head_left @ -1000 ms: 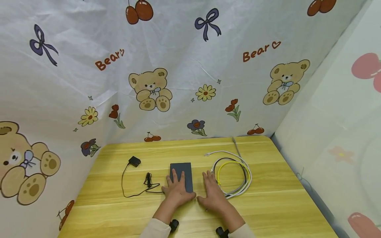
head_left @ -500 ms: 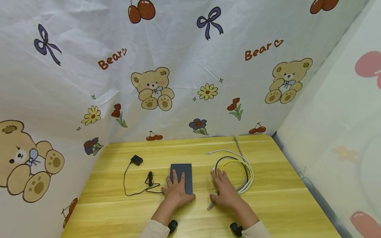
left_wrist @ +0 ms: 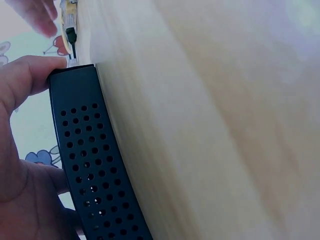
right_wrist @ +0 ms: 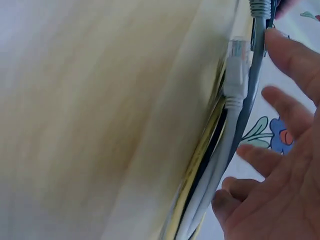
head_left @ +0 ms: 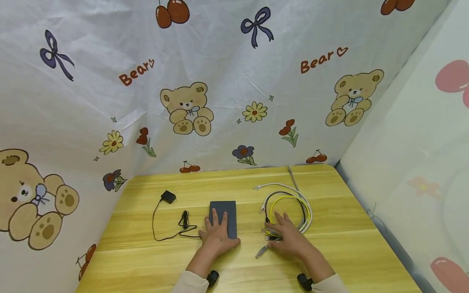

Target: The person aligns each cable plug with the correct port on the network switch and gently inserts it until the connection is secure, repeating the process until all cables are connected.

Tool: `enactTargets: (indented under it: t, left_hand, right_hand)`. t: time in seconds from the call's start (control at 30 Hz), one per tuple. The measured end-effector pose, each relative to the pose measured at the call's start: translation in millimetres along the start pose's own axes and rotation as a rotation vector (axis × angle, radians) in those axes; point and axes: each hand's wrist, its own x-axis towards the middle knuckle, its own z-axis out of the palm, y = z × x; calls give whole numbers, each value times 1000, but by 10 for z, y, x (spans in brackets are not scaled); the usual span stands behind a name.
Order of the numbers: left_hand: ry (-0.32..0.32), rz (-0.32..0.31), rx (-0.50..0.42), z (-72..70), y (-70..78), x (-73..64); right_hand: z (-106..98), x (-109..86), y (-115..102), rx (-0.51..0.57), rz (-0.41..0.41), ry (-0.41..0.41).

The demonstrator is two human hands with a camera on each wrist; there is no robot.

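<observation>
My left hand (head_left: 215, 237) lies with spread fingers across a flat dark box (head_left: 231, 211), its thumb toward the near right corner. In the left wrist view, rows of small round vent holes cover the box's side, and the thumb (left_wrist: 42, 67) touches its end. My right hand (head_left: 291, 241) is over the near left part of a coil of network cables (head_left: 310, 213), fingers spread and loosely bent. White, yellow, black and grey cables run together there. A grey cable plug (head_left: 261, 251) sticks out beside the right thumb. The right wrist view shows a clear-tipped white plug (right_wrist: 235, 75) close to the fingers.
A black power adapter (head_left: 168, 197) lies at the left of the wooden table (head_left: 146, 272), its thin cord bundled partway and running toward the box. One grey cable (head_left: 293, 179) reaches the table's back edge. Behind stands a printed bear curtain (head_left: 220, 61).
My right hand has moved right, away from the box and onto the cable coil, uncovering several plugs. The left hand and the box have stayed in place.
</observation>
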Motion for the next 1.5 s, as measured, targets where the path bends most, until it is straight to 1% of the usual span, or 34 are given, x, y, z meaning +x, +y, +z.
enactTargets:
  t: [0.13, 0.27, 0.4, 0.57, 0.7, 0.8, 0.9, 1.23, 1.33, 1.5]
  left_hand:
    - [3, 9, -23, -8, 0, -14]
    - [-1, 4, -15, -1, -2, -14]
    - [-5, -1, -10, 5, 0, 0]
    - [-3, -7, -2, 7, 0, 5]
    - [-1, -10, 0, 14, 2, 9]
    - [0, -11, -4, 14, 10, 11]
    - [3, -12, -10, 12, 10, 10]
    - [11, -11, -14, 5, 3, -7]
    - [9, -10, -22, -3, 2, -11]
    - [3, -10, -20, -9, -9, -11]
  right_hand:
    - [-1, -41, 41, -5, -33, -17]
    - [12, -46, 63, 1, -69, -23]
    - [29, -20, 69, 11, -121, -25]
    - [63, 31, 50, -25, -174, -32]
    - [81, 85, -1, -12, -201, -71]
    - [97, 117, -31, -3, -198, -105]
    - [119, 135, -39, -2, -190, -121]
    - [139, 130, -39, 31, -165, -119]
    - [150, 141, -37, 21, -159, -124]
    - [160, 157, -66, 22, -153, -102]
